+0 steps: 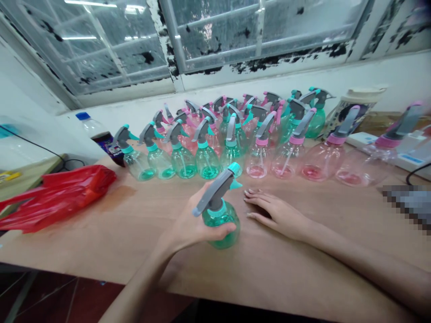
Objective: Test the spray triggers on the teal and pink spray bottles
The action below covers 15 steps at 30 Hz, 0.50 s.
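Observation:
My left hand (195, 224) is wrapped round a green spray bottle (224, 240), thumb across its front. The bottle has a grey trigger head with a turquoise nozzle and collar, and it stands near the middle of the table. To the right of it, my right hand (276, 213) rests on the tabletop, fingers stretched out and holding nothing. Behind both hands runs a front row of spray bottles, green ones (207, 163) on the left and pink ones (257, 161) on the right. More bottles crowd behind that row, partly hidden.
A red plastic bag (74, 193) lies on the left of the wooden table (134, 237). Near the wall stand a dark-labelled bottle (109, 146) and a printed container (353, 110). A white device (412, 161) with a cable sits at right. Barred windows (215, 31) rise behind.

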Available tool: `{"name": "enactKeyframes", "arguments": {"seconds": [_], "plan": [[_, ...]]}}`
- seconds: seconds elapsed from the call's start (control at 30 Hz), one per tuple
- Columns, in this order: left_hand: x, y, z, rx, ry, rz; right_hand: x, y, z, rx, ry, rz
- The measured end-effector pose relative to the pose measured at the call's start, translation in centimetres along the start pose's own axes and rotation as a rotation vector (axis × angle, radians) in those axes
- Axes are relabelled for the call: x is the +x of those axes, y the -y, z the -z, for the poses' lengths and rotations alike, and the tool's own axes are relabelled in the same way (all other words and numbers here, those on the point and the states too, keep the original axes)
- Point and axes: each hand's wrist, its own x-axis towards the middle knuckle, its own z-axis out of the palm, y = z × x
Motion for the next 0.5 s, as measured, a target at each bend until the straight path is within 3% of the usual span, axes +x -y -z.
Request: {"name": "enactKeyframes", "arguments": {"seconds": [0.27, 0.5], "plan": [[-2.8, 0.1, 0.9, 0.083, 0.070, 0.046, 0.1, 0.7, -0.5, -0.089, -0.004, -0.017], [-6.3, 1.3, 4.1, 0.093, 0.006, 0.129, 2.2, 2.7, -0.1, -0.191, 0.115, -0.026]]}}
